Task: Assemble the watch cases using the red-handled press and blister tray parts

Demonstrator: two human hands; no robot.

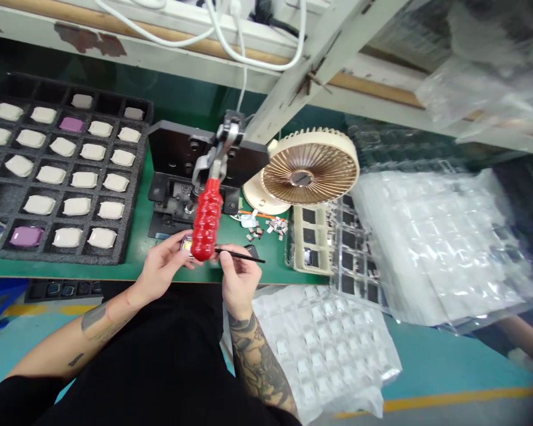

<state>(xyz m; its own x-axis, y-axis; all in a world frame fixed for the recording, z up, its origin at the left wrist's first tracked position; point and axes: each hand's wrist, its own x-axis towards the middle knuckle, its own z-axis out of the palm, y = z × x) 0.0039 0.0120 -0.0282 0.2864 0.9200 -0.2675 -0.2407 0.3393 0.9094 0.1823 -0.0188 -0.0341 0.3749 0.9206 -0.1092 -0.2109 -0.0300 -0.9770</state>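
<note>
My left hand (162, 267) is closed around a small watch case (186, 245), its yellowish inner side facing up. The red clamp handle (206, 219) hides part of the case. My right hand (240, 279) pinches a thin black stick-like tool (251, 258), whose left end points toward the case behind the red handle. Whether that end touches the case is hidden. Just beyond my hands stands the black toggle-clamp press (173, 148). Small loose parts (276, 226) lie on the green mat (146, 251), to the right of the press.
At left, a black foam tray (128, 236) holds many white and two purple watch-case pieces. A cream desk fan (311, 171) stands right of the press. Farther right are a cream compartment tray (324, 236) and clear plastic trays (444, 248). Another clear tray (333, 349) lies below the table edge.
</note>
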